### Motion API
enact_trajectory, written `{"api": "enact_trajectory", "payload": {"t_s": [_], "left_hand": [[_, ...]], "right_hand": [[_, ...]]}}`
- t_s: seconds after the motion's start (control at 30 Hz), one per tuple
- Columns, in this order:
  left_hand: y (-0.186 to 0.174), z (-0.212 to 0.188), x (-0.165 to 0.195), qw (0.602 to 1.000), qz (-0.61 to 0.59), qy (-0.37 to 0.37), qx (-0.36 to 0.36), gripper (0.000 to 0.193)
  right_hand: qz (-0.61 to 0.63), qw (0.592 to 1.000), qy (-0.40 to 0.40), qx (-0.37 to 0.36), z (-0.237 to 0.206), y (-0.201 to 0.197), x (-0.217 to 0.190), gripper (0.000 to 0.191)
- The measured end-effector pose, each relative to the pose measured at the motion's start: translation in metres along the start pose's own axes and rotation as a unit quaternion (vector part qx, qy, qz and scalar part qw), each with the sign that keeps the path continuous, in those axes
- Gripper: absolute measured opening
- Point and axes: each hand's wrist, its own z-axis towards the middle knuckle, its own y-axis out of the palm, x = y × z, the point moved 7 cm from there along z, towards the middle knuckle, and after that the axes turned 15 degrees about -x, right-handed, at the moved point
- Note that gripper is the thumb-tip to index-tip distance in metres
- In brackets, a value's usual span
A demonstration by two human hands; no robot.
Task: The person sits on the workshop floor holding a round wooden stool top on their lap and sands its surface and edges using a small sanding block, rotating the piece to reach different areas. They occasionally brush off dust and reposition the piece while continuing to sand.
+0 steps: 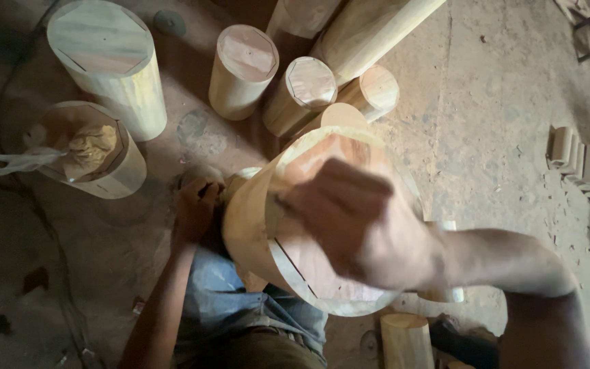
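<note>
A large round wooden block (254, 225) with a pale side and a reddish flat top stands in front of me, against my lap. My right hand (349, 219) lies blurred on its top face, fingers curled; whether it holds anything I cannot tell. My left hand (196, 208) is low at the block's left side, fingers closed against its wall near the floor. What the left hand grips, if anything, is hidden.
Several wooden cylinders stand on the dusty floor: a tall one (110, 61) at top left, a short one (93, 154) with a crumpled cloth and plastic bag on it, others (244, 68) behind the block. Small wooden pieces (578, 157) lie at the right. A short log (404, 338) stands near my knee.
</note>
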Motion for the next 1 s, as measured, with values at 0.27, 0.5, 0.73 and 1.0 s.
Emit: {"api": "enact_trajectory", "payload": {"t_s": [0.27,0.5,0.73,1.0], "left_hand": [[-0.001,0.001,-0.005,0.999,-0.027,-0.022,-0.002,0.016],[-0.003,0.0,-0.002,0.999,0.043,0.012,0.012,0.014],[0.003,-0.001,-0.01,0.999,0.032,-0.013,-0.005,0.016],[0.002,-0.005,-0.006,1.0,0.019,0.004,0.014,0.016]], "right_hand": [[0.106,0.991,-0.066,-0.042,-0.029,-0.018,-0.019,0.014],[-0.017,0.991,0.121,0.047,-0.025,-0.018,0.051,0.008],[0.072,0.997,0.005,-0.036,-0.022,-0.006,0.012,0.004],[0.001,0.997,-0.072,-0.002,-0.046,-0.02,0.015,0.015]]}}
